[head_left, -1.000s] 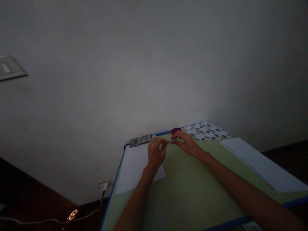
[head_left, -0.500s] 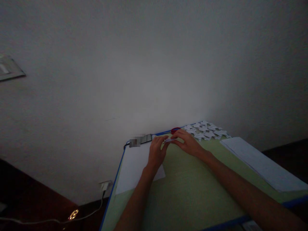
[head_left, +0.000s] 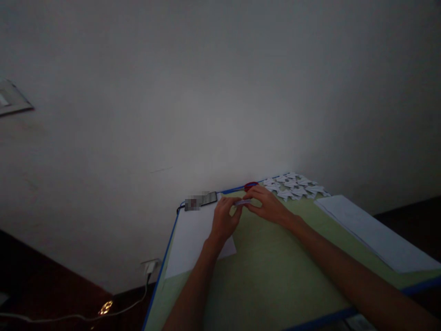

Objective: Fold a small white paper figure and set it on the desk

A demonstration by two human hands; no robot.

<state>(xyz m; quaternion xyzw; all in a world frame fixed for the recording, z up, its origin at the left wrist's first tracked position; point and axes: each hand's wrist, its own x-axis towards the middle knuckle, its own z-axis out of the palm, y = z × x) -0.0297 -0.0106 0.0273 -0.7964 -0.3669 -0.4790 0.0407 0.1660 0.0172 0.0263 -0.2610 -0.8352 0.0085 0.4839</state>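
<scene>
A small folded piece of white paper (head_left: pixel 242 202) is pinched between my two hands, above the green tabletop (head_left: pixel 275 262). My left hand (head_left: pixel 225 216) grips its left end between thumb and fingers. On the other side, my right hand (head_left: pixel 265 203) has thumb and fingertips closed on its right end. Fingers cover part of the paper, so its exact shape cannot be made out. Under my left forearm lies a flat white sheet (head_left: pixel 188 243). Several folded white paper shapes (head_left: pixel 292 186) with pointed corners are laid close together at the far right of the table.
A phone (head_left: pixel 209 198) lies at the far left edge, with a cable by it. A red round-handled object (head_left: pixel 251 186) sits at the back edge behind my right hand. Stacked white sheets (head_left: pixel 375 234) lie on the right. A plain wall (head_left: pixel 220 115) stands behind the table.
The folded paper has tilted slightly and shows more of its flat face. My right fingers have shifted a little on it; both hands stay in nearly the same place.
</scene>
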